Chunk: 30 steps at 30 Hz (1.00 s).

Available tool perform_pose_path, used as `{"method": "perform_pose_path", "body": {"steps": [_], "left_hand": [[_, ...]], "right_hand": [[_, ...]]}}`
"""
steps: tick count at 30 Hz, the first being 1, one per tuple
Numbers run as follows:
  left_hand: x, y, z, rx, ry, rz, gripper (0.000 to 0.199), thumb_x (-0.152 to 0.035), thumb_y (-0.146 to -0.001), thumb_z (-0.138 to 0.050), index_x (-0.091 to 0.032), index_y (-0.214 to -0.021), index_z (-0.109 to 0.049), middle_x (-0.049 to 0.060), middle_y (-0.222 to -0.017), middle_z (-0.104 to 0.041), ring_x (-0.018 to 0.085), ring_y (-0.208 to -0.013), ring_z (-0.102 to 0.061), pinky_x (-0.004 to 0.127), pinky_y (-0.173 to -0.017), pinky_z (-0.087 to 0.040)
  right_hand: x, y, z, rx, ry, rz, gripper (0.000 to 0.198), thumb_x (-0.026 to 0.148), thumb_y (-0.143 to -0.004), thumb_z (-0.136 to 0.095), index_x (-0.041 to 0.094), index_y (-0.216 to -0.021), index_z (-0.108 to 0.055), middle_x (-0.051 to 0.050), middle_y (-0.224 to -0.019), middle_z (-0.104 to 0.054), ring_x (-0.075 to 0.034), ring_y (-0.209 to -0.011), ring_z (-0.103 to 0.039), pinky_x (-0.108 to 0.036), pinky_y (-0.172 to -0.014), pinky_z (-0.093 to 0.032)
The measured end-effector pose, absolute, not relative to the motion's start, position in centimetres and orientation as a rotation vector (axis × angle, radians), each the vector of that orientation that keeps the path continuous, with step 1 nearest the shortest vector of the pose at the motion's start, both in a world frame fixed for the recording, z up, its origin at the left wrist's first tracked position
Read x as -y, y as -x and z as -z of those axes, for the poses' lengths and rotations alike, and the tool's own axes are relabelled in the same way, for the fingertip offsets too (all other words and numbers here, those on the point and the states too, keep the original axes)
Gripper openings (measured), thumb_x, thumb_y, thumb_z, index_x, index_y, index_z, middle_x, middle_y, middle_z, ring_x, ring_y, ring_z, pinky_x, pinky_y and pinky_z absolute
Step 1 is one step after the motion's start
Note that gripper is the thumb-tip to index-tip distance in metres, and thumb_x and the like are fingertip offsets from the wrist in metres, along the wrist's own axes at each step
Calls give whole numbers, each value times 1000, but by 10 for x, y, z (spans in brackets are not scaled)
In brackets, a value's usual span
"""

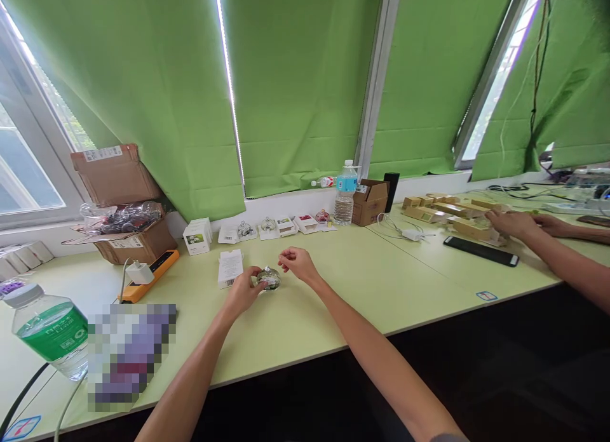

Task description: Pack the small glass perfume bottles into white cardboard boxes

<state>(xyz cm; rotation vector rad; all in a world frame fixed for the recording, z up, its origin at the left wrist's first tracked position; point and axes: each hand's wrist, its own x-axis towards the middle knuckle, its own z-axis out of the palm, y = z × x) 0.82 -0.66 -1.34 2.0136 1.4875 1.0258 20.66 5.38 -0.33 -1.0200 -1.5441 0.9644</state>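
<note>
My left hand point(244, 289) is closed on the near side of a small, round, clear glass bottle point(269, 279) with a narrow top, which stands low at the table surface. Just right of the bottle, my right hand point(299, 265) has its thumb and fingertips pinched together, apart from the glass. Whatever it may hold is too small to make out. A white printed carton point(230, 268) lies behind my left hand. Farther back, similar small bottles, one clear point(245, 230) and one reddish point(323, 217), sit beside white cartons.
A stack of white boxes point(197, 236), an orange power strip point(150, 277) and a green-labelled water bottle point(52, 331) are on the left. A large bottle point(345, 194) stands by a brown box point(370, 202). On the right, another person's hands point(515, 225) handle yellowish boxes near a black phone point(480, 251).
</note>
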Motion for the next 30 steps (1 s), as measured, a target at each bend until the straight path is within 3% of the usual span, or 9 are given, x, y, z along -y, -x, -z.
{"method": "perform_pose_path", "body": {"steps": [11, 20, 30], "left_hand": [[8, -7, 10, -1476, -2036, -1008, 35, -38, -77, -56, -22, -108, -59, 4, -100, -67, 10, -52, -55, 24, -54, -41], [12, -8, 5, -1480, -2026, -1003, 37, -37, -78, -54, -20, -111, -57, 3, -88, -68, 12, -53, -54, 24, -54, -40], [13, -9, 3, -1506, -2041, -974, 37, -37, -79, -53, -21, -112, -57, 3, -90, -68, 12, -55, -56, 24, -55, -41]], "right_hand": [[-51, -201, 4, 1617, 890, -892, 29, 29, -69, -63, 13, -93, -69, -3, -71, -67, -13, -62, -61, -25, -60, -54], [-39, -198, -2, 1802, 856, -791, 27, 33, -74, -63, 17, -93, -72, -6, -86, -71, -16, -72, -63, -27, -66, -51], [-34, -197, -6, 1895, 834, -724, 26, 35, -75, -65, 17, -93, -73, -6, -88, -69, -16, -74, -62, -26, -64, -49]]}}
